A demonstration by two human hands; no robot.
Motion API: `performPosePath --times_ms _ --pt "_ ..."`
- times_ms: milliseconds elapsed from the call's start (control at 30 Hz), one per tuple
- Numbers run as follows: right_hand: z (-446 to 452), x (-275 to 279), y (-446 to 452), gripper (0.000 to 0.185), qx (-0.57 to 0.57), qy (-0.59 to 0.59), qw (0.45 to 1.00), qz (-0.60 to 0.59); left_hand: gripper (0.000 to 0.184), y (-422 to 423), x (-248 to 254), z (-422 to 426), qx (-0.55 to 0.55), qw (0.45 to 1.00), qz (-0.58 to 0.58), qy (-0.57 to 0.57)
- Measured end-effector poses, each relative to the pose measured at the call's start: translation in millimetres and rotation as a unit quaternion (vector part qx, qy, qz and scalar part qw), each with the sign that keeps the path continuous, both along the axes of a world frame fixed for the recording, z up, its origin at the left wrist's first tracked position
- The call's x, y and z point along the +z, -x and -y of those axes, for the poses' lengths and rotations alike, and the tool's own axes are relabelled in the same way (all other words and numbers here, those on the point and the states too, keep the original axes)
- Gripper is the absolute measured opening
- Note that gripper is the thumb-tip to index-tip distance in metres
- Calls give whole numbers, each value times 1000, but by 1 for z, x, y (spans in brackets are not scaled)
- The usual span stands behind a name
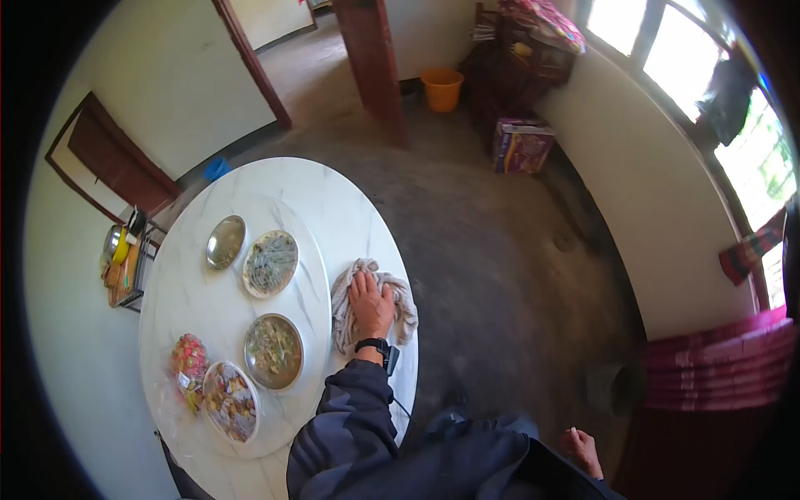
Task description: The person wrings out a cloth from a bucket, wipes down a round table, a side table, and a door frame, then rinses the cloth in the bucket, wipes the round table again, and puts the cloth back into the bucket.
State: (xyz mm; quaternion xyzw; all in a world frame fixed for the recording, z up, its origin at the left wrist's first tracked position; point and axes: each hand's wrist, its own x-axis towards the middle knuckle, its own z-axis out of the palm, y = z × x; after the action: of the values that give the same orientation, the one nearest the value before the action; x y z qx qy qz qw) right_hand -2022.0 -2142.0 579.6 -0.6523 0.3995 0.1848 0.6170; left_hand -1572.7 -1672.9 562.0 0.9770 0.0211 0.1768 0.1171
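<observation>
My left hand (372, 310), with a black watch (385, 353) at the wrist, presses palm down on a crumpled pale cloth (403, 310). Its fingers grip the bunched fabric near the right edge of the round white marble-patterned table (350, 196). Low on the right, away from the table, hangs my right hand (583, 454). Its fingers are curled, and I cannot make out what is inside them. Left of the cloth, a raised round turntable (287, 212) carries a metal bowl (225, 242) and several dishes of food, some under clear wrap.
A bag of red and yellow packets (190, 367) lies by the wrapped dish (232, 402). Beyond the table stand an orange bucket (442, 89), a purple box (522, 145) and an open door (367, 58). A small rack (133, 275) is at the left wall.
</observation>
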Motion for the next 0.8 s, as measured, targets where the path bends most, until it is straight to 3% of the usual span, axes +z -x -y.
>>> performPosePath --times_ms 167,367,467,633,733,800 --pt "49 -19 -106 39 80 -34 996 -16 55 -58 3 8 23 1000 -4 -3" --pt "113 -46 -278 43 168 24 985 -28 58 -151 11 27 91 996 15 -20" --pt "153 -43 -383 46 236 64 970 -7 59 -191 13 37 136 990 29 -5" --pt "174 11 -549 46 300 156 941 32 54 -250 8 33 209 976 44 -30" --pt "174 13 -661 46 270 139 949 84 55 -304 13 18 239 970 26 -24" --pt "168 4 -699 46 294 142 944 52 55 -335 10 2 251 968 17 -20"
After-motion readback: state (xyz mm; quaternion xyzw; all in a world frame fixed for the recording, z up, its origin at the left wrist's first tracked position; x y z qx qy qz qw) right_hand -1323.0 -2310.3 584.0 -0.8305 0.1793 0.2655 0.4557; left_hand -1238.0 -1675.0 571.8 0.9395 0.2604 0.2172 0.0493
